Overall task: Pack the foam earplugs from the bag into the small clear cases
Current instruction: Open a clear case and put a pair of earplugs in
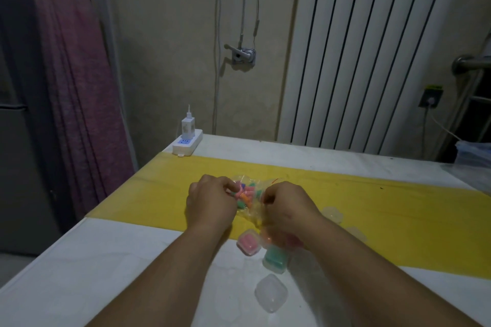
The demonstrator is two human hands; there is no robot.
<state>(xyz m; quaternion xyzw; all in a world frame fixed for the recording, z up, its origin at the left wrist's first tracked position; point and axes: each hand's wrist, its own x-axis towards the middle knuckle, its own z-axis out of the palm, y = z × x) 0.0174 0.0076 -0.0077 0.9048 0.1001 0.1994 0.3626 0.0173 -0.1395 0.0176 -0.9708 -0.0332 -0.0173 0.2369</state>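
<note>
A clear plastic bag [251, 207] full of coloured foam earplugs [247, 194] lies on the yellow strip of the table. My left hand [212, 200] pinches the bag's left edge and my right hand [288, 206] pinches its right edge. Just in front of the bag sit a small clear case with pink earplugs [248, 242] and one with green earplugs [275, 260]. An empty shut clear case [271, 292] lies nearer to me. Two more clear cases [332, 213] rest to the right of my right arm.
A white power strip with a charger [187, 141] stands at the table's far left corner. The white table [106, 260] has a yellow band [398, 220] across it. A radiator [372, 48] and a wall stand behind. A purple curtain [77, 87] hangs at the left.
</note>
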